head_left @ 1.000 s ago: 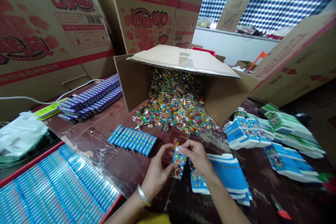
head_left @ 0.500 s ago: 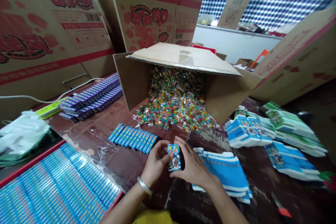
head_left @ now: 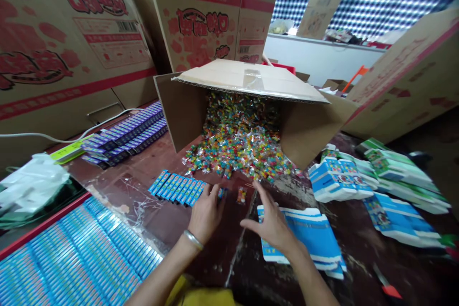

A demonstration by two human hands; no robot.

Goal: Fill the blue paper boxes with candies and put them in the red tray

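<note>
Just below the frame's centre, the left hand (head_left: 206,211) rests open, fingertips touching the right end of the row of blue boxes (head_left: 179,190). The right hand (head_left: 270,222) hovers spread open near a small candy packet (head_left: 241,194).

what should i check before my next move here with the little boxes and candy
1. Is the right hand empty? Its fingers are spread with nothing in them: ok.
2. Has the left hand let go of the last box in the row of blue boxes? Its fingers cover that end: cannot tell.
3. Is the single candy packet lying free on the table between the hands? ok.
4. Is the stack of flat boxes close by the right hand? ok.
5. Is the candy pile spilling out of the tipped carton toward the hands? ok.
</note>
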